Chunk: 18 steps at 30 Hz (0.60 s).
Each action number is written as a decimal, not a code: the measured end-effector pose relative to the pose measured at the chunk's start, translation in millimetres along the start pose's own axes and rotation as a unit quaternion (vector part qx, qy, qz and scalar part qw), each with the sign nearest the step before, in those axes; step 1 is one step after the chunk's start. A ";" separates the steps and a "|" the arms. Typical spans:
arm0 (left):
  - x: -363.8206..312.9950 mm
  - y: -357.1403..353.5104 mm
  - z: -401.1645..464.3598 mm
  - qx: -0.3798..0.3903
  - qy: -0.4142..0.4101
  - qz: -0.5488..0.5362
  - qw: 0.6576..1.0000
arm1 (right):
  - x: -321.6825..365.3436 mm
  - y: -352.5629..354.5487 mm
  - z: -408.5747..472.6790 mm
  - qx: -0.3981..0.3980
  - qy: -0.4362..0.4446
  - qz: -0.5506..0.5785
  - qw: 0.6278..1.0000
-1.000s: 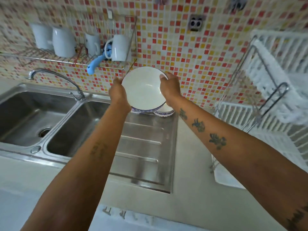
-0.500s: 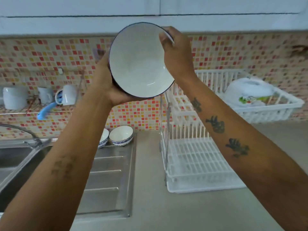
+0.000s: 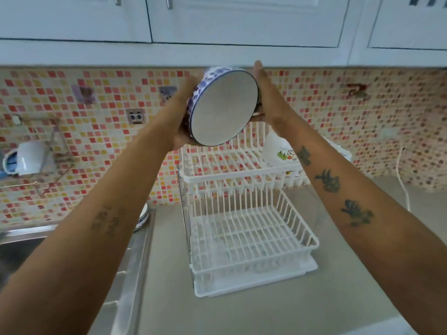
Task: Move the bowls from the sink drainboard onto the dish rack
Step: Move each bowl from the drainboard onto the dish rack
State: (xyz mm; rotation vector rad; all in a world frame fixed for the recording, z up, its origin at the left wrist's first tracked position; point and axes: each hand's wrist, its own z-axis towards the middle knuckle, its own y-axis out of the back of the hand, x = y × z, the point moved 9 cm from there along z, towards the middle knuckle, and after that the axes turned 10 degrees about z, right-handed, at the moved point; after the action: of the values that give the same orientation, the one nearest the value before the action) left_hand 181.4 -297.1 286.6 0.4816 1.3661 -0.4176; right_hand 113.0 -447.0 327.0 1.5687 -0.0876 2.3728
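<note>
While the head view is the only one on hand, every entry below comes from it.

Item, bowl [image 3: 223, 108]: white inside, blue-patterned outside, dark rim. Held tipped on edge with its mouth facing the camera, raised above the upper tier of the dish rack [image 3: 242, 170] and touching nothing but the hands.

Item, left hand [image 3: 185, 124]: cupped under and behind the bowl's patterned wall, fingers wrapped around the far side and mostly hidden.

Item, right hand [image 3: 266, 97]: palm flat against the bowl's right rim, fingers extended upward, pressing rather than curling. Both hands together grasp the bowl.

Step in hand, by judgement: carrying one bowl from the drainboard [image 3: 125, 274] to the rack; placing not yet done. The next move seems to call for lowering the bowl into a tier, either on edge between the tines or mouth down, and loosening both hands only once it sits steady.

Containers and contents:
- Dish rack, upper tier: a white item with a small printed picture [image 3: 278, 151] at its right side; what it is cannot be told. Left part bare.
- Dish rack, lower tier [image 3: 244, 238]: nothing visible in it, drip tray beneath.
- Drainboard: the edge of a second bowl [image 3: 143, 213] shows beside the left forearm; more may be hidden.
- Wall shelf, far left: a white mug [image 3: 30, 160].
</note>
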 end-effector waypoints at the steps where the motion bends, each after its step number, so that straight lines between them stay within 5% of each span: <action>1: -0.6 3.2 4.4 -0.040 -0.018 0.055 0.998 | -15.2 4.4 2.9 0.006 -0.052 -0.011 0.999; 7: 12.5 -7.2 16.9 -0.137 -0.125 0.327 0.927 | -91.0 4.3 15.6 0.044 -0.220 -0.004 0.975; 18: 59.9 -27.3 35.4 -0.086 -0.054 0.519 0.849 | -140.2 -9.4 19.8 0.053 -0.265 -0.030 0.962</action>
State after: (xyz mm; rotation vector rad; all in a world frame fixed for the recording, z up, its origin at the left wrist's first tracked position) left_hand 205.0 -339.7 230.0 0.9417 0.8456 0.5618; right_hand 184.0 -471.5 206.6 2.1855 -0.0223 1.8781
